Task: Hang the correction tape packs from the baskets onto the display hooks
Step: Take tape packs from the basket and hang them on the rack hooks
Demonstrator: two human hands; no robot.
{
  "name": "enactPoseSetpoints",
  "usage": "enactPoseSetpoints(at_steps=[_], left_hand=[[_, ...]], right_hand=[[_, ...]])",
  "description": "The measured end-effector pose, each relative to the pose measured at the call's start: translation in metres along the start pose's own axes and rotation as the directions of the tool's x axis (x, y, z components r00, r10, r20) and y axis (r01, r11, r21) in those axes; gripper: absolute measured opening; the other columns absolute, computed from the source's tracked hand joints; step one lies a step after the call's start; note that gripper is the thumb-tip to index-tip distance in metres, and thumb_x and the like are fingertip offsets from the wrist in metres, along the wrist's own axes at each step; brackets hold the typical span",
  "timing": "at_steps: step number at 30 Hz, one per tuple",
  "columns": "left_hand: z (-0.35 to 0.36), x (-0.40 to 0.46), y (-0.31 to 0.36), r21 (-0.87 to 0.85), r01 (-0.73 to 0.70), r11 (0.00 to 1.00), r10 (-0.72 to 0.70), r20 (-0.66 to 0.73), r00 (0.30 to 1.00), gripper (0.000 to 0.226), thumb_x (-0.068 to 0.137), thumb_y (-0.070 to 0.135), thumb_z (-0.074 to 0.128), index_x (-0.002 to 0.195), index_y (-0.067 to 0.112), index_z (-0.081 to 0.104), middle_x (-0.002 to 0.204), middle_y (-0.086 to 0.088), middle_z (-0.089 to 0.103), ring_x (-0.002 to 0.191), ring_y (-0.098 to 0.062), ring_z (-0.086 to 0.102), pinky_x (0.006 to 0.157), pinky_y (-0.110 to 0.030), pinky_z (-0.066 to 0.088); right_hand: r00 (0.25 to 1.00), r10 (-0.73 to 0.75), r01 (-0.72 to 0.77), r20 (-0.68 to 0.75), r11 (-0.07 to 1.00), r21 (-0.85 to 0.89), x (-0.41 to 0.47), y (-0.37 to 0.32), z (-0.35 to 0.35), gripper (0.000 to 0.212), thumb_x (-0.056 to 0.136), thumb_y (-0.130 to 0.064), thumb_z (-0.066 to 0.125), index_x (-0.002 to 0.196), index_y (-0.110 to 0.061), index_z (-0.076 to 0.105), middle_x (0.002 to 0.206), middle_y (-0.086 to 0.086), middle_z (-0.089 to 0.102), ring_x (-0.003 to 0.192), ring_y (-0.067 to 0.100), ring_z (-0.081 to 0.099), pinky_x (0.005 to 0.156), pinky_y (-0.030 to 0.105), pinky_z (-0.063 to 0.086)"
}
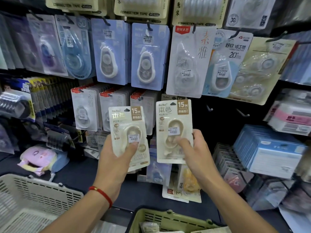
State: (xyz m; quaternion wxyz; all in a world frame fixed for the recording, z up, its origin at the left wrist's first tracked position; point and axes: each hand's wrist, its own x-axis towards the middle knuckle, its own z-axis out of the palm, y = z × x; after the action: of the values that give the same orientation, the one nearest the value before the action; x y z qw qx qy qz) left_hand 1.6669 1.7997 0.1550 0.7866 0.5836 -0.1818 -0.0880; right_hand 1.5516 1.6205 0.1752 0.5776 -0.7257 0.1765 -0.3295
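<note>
Left hand [117,153] and right hand [193,148] each gripping 1 cream correction tape pack [128,132], bare hooks [242,112] just right.

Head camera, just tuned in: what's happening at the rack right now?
A person is restocking a display wall of correction tape. The left hand grips one beige 15M pack and the right hand holds a matching pack, both raised in front of the rack. Neither pack is on a hook yet; two bare hooks show just right of the raised packs. A white basket and a green basket sit below the arms.
</note>
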Motion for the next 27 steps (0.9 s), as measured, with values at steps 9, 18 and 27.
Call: enactPoseSetpoints(at_steps=[9, 18, 27], left_hand=[[-0.001, -0.001, 0.002, -0.013, 0.020, 1.000, -0.020, -0.001, 1.000, 0.028, 0.095, 0.011, 0.072, 0.120, 0.021, 0.066, 0.109, -0.006, 0.078, 0.097, -0.033, 0.078, 0.042, -0.029, 0.053], [-0.002, -0.001, 0.004, -0.002, -0.033, 0.999, 0.033, -0.033, 0.999, 0.033, 0.095, 0.009, 0.073, 0.125, 0.022, 0.066, 0.113, 0.001, 0.077, 0.098, -0.016, 0.077, 0.061, -0.024, 0.061], [0.005, 0.000, -0.006, -0.031, 0.051, 0.998, -0.049, 0.069, 0.996, 0.032, 0.094, 0.003, 0.073, 0.116, 0.022, 0.062, 0.113, -0.012, 0.076, 0.103, -0.042, 0.075, 0.045, -0.029, 0.050]], right_hand=[[0.998, 0.048, -0.047, 0.036, 0.998, -0.046, 0.007, 0.004, -0.004, 0.024, 0.096, -0.063, 0.058, 0.114, -0.048, 0.050, 0.101, -0.009, 0.074, 0.077, 0.013, 0.070, 0.056, 0.028, 0.053], [0.992, 0.117, -0.121, 0.051, 0.990, 0.078, 0.013, 0.012, -0.003, 0.021, 0.108, -0.038, 0.056, 0.126, -0.028, 0.051, 0.087, -0.001, 0.075, 0.054, 0.013, 0.062, 0.048, 0.022, 0.049], [0.956, 0.259, -0.232, 0.139, 0.955, -0.186, 0.008, 0.016, -0.008, 0.033, 0.106, -0.030, 0.062, 0.137, -0.020, 0.058, 0.118, 0.001, 0.067, 0.090, 0.018, 0.074, 0.074, 0.035, 0.066]])
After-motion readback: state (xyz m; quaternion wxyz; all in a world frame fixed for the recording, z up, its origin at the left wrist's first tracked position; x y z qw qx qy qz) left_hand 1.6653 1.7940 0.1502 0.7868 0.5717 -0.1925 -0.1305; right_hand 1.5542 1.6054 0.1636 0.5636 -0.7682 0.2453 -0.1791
